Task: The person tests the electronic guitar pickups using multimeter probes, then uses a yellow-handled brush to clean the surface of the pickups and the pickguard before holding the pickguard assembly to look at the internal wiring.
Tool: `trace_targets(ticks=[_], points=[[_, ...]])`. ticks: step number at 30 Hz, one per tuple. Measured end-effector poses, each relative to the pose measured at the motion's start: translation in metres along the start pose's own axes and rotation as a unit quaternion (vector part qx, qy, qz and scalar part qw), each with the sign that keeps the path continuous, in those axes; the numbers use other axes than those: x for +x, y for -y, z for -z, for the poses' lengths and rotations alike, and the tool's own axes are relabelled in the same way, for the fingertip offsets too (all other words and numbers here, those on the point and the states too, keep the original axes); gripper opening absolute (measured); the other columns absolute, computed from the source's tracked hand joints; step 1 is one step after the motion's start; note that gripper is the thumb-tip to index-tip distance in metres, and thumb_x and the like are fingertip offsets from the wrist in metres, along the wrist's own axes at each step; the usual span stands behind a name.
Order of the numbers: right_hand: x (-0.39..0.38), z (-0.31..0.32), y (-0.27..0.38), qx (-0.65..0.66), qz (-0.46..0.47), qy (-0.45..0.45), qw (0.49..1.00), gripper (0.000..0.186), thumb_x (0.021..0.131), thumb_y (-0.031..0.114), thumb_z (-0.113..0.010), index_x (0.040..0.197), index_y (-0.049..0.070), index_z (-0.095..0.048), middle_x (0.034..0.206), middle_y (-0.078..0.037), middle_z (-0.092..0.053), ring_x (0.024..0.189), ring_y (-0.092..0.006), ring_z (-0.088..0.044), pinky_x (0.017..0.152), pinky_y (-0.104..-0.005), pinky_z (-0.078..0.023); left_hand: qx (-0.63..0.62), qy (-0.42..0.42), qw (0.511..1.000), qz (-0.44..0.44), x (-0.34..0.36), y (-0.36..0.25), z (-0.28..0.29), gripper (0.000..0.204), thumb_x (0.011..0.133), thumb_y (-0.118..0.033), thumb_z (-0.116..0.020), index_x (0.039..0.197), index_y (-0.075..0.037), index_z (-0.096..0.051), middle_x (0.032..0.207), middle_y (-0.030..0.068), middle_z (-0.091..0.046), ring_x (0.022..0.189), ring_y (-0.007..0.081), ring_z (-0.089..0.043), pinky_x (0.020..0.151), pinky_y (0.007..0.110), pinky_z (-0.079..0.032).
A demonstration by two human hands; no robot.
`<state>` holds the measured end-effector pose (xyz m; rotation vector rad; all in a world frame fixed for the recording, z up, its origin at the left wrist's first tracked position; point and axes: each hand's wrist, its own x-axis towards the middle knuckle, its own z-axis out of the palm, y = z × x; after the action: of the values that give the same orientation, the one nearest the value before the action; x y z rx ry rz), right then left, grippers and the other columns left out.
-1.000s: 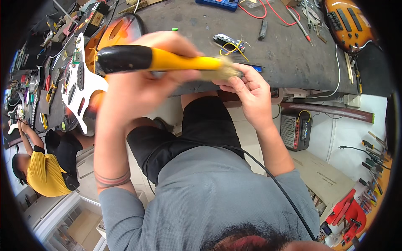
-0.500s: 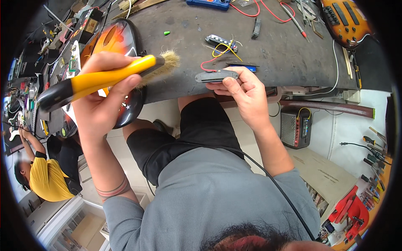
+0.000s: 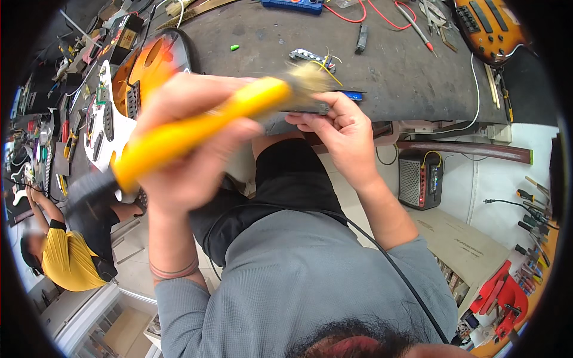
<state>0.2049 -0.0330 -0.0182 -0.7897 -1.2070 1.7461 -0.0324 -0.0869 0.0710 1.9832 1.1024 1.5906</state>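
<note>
Bristles of a yellow-handled brush (image 3: pixel 197 128) meet a small dark pickup part (image 3: pixel 307 108) held up just over the near edge of the workbench (image 3: pixel 394 77). The left hand (image 3: pixel 191 149) is wrapped tight round the brush handle, whose black end points down and left, blurred. The right hand (image 3: pixel 340 134) pinches the part between fingers and thumb — firmly closed on it. Beyond the part on the bench lies another pickup with yellow wires (image 3: pixel 313 58); further back, a blue meter (image 3: pixel 292 6) with red leads. Left of the bench edge rests a sunburst guitar body (image 3: pixel 140 74) — and below it sits a person in a yellow shirt (image 3: pixel 65 256).
</note>
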Motion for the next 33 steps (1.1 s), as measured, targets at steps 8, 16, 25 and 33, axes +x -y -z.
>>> trace_targets(ticks=[8, 16, 25, 33], points=[[0.003, -0.004, -0.001, -0.010, 0.026, -0.004, 1.000, 0.026, 0.104, -0.006, -0.062, 0.130, -0.006, -0.064, 0.118, -0.016, -0.077, 0.104, -0.0183, -0.076, 0.092, -0.0305, -0.061, 0.323, 0.199, 0.925, -0.021, 0.013, -0.012, 0.044, 0.035, 0.078, -0.005, -0.088, 0.108, -0.001, -0.070, 0.104, 0.0179, -0.080, 0.086, 0.0316, -0.073, 0.080, 0.040, -0.058], [0.005, -0.006, 0.005, -0.081, 0.053, 0.014, 0.995, 0.026, 0.103, -0.008, -0.061, 0.128, -0.005, -0.066, 0.121, -0.013, -0.077, 0.106, -0.0174, -0.076, 0.096, -0.0321, -0.061, 0.209, 0.187, 0.956, -0.086, 0.006, -0.012, 0.014, 0.039, 0.076, -0.007, -0.089, 0.111, -0.001, -0.072, 0.103, 0.0165, -0.081, 0.086, 0.0318, -0.074, 0.077, 0.039, -0.059], [0.005, -0.005, 0.006, -0.232, 0.141, -0.004, 0.962, 0.024, 0.097, -0.005, -0.070, 0.121, -0.004, -0.070, 0.112, -0.010, -0.080, 0.101, -0.0115, -0.075, 0.089, -0.0274, -0.060, 0.217, 0.142, 0.956, -0.136, 0.011, -0.019, -0.012, 0.029, 0.071, -0.013, -0.080, 0.098, -0.003, -0.074, 0.096, 0.0101, -0.076, 0.078, 0.0274, -0.069, 0.065, 0.036, -0.058], [0.004, -0.010, 0.010, -0.192, 0.104, 0.010, 0.976, 0.024, 0.103, -0.003, -0.066, 0.126, -0.004, -0.067, 0.116, -0.010, -0.078, 0.104, -0.0175, -0.076, 0.094, -0.0318, -0.063, 0.209, 0.139, 0.961, -0.120, 0.011, -0.019, -0.002, 0.034, 0.070, -0.011, -0.085, 0.101, -0.001, -0.074, 0.098, 0.0113, -0.077, 0.082, 0.0299, -0.070, 0.071, 0.036, -0.059]])
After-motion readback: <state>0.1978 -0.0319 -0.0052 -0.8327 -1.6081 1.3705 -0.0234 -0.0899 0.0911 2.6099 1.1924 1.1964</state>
